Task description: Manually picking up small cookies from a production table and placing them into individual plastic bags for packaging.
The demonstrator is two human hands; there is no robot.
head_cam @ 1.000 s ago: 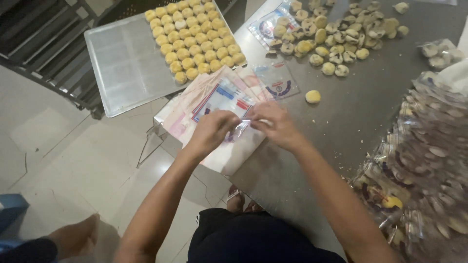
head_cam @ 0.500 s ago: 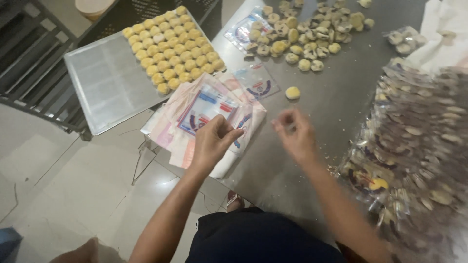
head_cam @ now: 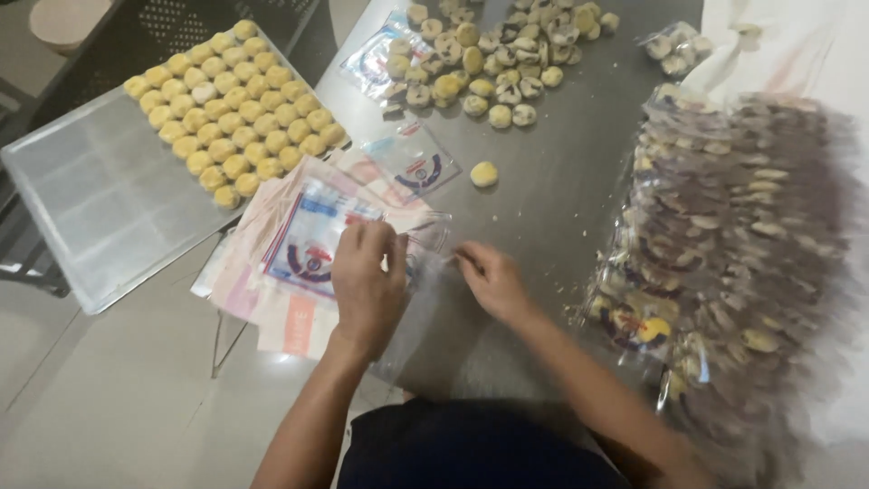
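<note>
Wrapper stack [head_cam: 299, 244] at the counter's left edge lies under the left hand [head_cam: 367, 290], fingers flat pinching a clear sleeve; right hand [head_cam: 493, 281] tugs its mouth; one pastry [head_cam: 484, 174] waits, tray [head_cam: 100, 217] half-full, packed bags [head_cam: 733, 235] piled right.

Your left hand [head_cam: 367, 285] and right hand [head_cam: 493, 281] are bare, with no gloves, rings or watch showing. Both forearms are uncovered; no sleeve reaches them. At the near edge you wear a dark navy garment [head_cam: 471, 448], plain and unmarked.
</note>
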